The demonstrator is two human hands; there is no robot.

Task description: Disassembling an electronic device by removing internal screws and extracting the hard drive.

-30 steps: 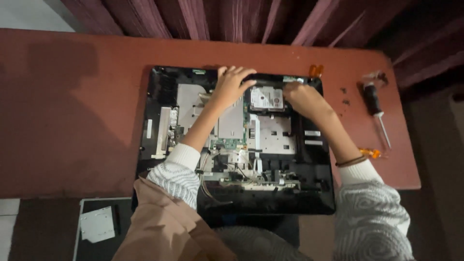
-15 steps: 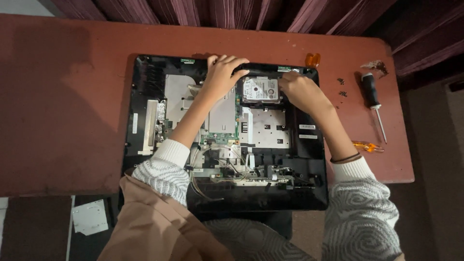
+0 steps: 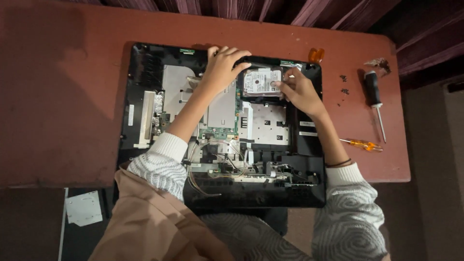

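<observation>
reddish-brown table (image 3: 58, 96) under dark curtains carries an opened all-in-one computer chassis (image 3: 145, 63), back cover off, boards and shields exposed. landmark: hard drive (image 3: 261, 81), silver with white label, seated in the upper-middle bay of the chassis.

change since half a second ago: both hands close in on the drive. left hand (image 3: 223, 66) now sits just left of the drive, fingers curled over the top chassis edge, thumb side touching the drive's left corner. right hand (image 3: 297, 89) is at the drive's right edge, fingertips pressed on its face; grip from below cannot be told. hands apart, one each side of the drive, neither clamped fully round it.

judgement: drive looks flat in its bay, not yet lifted; work appears centred on freeing it.

right of the drive, well apart: black-handled screwdriver (image 3: 373, 96), orange-handled screwdriver (image 3: 361, 144), loose screws (image 3: 344, 83).
</observation>
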